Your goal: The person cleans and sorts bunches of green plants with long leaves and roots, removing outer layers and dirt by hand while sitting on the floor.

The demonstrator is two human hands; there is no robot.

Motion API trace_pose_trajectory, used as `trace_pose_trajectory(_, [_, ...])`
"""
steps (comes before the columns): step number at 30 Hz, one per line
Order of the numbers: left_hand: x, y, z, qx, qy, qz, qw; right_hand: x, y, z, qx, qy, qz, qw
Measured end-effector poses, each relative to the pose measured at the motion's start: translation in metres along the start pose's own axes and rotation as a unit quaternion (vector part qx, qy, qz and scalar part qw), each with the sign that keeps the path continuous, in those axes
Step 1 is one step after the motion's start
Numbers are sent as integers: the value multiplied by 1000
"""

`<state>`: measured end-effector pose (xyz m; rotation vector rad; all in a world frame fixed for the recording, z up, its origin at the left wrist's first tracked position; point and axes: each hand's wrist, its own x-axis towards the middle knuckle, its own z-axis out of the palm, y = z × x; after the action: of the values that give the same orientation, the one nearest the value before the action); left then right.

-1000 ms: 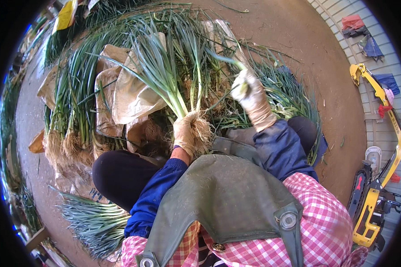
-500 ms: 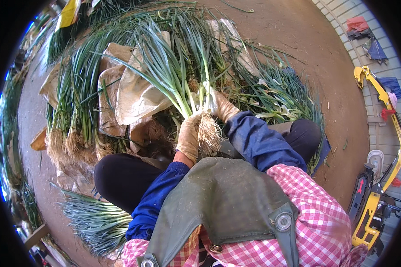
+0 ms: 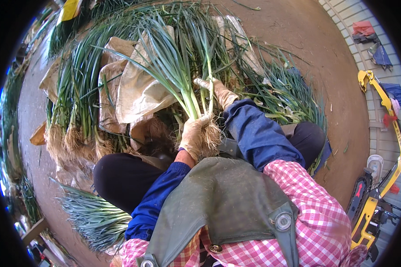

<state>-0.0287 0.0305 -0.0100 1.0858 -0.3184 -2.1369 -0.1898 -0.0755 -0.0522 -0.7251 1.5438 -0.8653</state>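
Observation:
My left hand [image 3: 192,137], in a tan glove, is closed round the white lower stems of a bunch of spring onions [image 3: 190,103], just above the roots. Their green leaves fan out upward and away from me, while the pale, stringy roots [image 3: 212,135] hang beside the glove. My right hand [image 3: 219,94], also gloved, is at a single stalk on the right of the bunch, a little higher than my left hand. One of its fingers points left across the stems, and the others look bent round that stalk, partly hidden.
Rooted spring onions [image 3: 72,120] lie at the left by tan sacking [image 3: 142,99]. A loose leafy heap [image 3: 285,95] spreads right of my hands. A bundle of onions [image 3: 96,218] lies behind my left knee. A yellow toy-like excavator [image 3: 390,120] stands at the right edge.
My left hand has moved slightly up and right over the stem bases, covering part of the roots. My right hand has shifted up, one finger now stretched left; pale strips by it no longer show.

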Motion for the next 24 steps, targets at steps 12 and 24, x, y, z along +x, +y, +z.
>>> trace_pose_trajectory(12, [-8,4,2,39,33,-1,999,1,28,-25,-123,1,19,992])
trace_pose_trajectory(24, [-3,2,2,-68,44,16,997,-124,33,-17,99,-79,-41,991])
